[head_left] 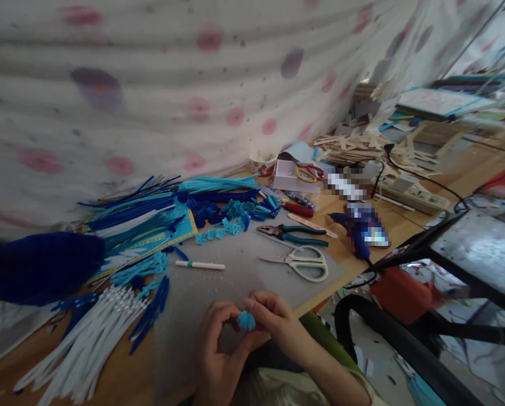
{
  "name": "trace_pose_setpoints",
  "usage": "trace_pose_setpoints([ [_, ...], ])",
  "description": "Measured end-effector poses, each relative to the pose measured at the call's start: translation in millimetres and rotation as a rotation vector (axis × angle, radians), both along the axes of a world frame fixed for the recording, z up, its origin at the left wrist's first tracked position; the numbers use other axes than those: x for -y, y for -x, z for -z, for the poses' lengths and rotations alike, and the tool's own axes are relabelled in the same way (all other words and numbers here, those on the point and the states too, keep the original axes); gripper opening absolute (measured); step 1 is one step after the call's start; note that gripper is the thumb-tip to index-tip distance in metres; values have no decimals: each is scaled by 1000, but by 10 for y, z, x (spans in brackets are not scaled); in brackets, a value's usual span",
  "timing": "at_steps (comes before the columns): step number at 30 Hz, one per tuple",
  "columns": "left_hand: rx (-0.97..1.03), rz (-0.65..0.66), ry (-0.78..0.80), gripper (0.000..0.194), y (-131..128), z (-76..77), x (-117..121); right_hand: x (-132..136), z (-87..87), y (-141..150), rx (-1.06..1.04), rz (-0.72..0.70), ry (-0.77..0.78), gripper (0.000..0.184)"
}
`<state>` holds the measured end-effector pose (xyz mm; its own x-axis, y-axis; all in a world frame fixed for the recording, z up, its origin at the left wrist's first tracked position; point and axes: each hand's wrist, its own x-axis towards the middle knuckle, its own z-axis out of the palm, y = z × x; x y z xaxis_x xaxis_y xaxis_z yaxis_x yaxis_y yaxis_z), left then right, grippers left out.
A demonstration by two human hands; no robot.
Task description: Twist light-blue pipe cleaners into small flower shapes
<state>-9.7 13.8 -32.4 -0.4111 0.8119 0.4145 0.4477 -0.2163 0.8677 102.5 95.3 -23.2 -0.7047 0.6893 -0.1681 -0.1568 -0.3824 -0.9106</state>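
Close to my body, at the table's front edge, my left hand (221,344) and my right hand (273,321) meet around a small light-blue pipe-cleaner flower (246,321). Both hands have their fingers closed on it, the left from below and beside, the right from the upper right. Part of the flower is hidden by the fingers. On the grey mat (210,248) beyond lie white-handled scissors (307,262), pliers with teal handles (295,233) and a white marker (200,265). Several light-blue pipe-cleaner pieces (225,228) lie farther back.
White pipe cleaners (87,344) and a dark-blue bundle (45,268) lie at left. A blue glue gun (358,228) rests at right near a power strip (413,189). A chair's black armrest (391,344) stands at lower right. A spotted curtain (163,84) hangs behind the table.
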Motion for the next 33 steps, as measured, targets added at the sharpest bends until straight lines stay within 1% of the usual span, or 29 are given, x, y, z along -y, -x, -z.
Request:
trace_pose_setpoints([
  [2,-157,-18,-85,16,-7,-18,-23,12,10,-8,1,3,55,51],
  [4,-216,11,-108,12,10,-33,-22,11,7,-31,10,-23,43,51],
  [7,-149,88,-33,10,45,-58,10,-6,-1,-72,33,-86,-51,53],
  [9,-108,102,23,10,44,-70,33,-5,4,-76,41,-89,-73,53],
  [10,-113,96,28,8,35,-72,41,4,10,-67,38,-76,-48,54],
  [12,-159,55,-16,3,3,-59,50,41,18,-32,23,-50,47,54],
  [13,-186,26,-59,5,-13,-45,52,65,18,-11,19,-36,92,54],
  [15,-216,-26,-118,16,-33,-10,54,111,9,21,28,-18,139,54],
  [17,-180,-32,-119,19,-28,19,57,139,-8,28,35,-19,142,53],
  [20,-71,19,-59,11,3,21,63,141,-26,-2,42,-11,64,51],
  [21,-27,32,-30,12,10,9,64,137,-30,-14,46,-12,20,51],
  [23,82,36,36,20,10,-24,64,130,-42,-28,51,-14,-54,52],
  [25,250,22,101,28,-6,-55,59,132,-68,-29,58,-23,-95,51],
  [27,523,23,163,33,-29,-77,52,138,-114,-23,78,-21,-153,51],
  [30,1008,114,256,40,-60,-107,45,143,-197,-9,111,-47,-225,49],
  [32,1264,180,279,40,-77,-132,48,141,-231,4,126,-72,-238,47],
  [33,1367,191,270,39,-85,-144,52,140,-237,13,133,-80,-237,47],
])
